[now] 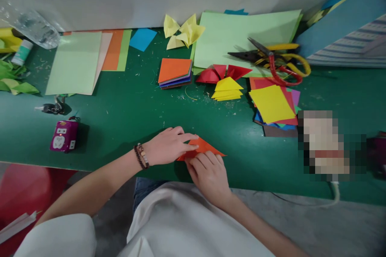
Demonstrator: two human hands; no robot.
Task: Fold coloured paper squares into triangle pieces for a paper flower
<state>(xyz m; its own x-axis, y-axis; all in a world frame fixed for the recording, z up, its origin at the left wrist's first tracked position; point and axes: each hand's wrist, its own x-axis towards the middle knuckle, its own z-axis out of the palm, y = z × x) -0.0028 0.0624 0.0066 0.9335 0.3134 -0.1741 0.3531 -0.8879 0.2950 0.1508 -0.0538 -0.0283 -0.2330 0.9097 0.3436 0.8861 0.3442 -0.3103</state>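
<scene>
A sheet of orange paper (pixel 208 146), folded into a triangle, lies near the front edge of the green table. My left hand (pixel 167 146) is on its left part, index finger at the upper tip and thumb across its face, holding it. With fingers curled, my right hand (pixel 210 174) grips the lower edge; its fingertips press on the paper and its thumb is partly hidden. Beyond my hands sit a stack of small coloured squares (pixel 175 70), yellow folded pieces (pixel 228 89) and red folded pieces (pixel 221 73).
Red-handled scissors (pixel 272 62) and yellow-handled pliers (pixel 256 57) rest on pale green sheets (pixel 241 34). Coloured square paper (pixel 273 104) lies at right, near a pixelated patch (pixel 325 140). A purple power socket (pixel 64 135), glue stick (pixel 22 52) and plastic bottle (pixel 37 28) are at left.
</scene>
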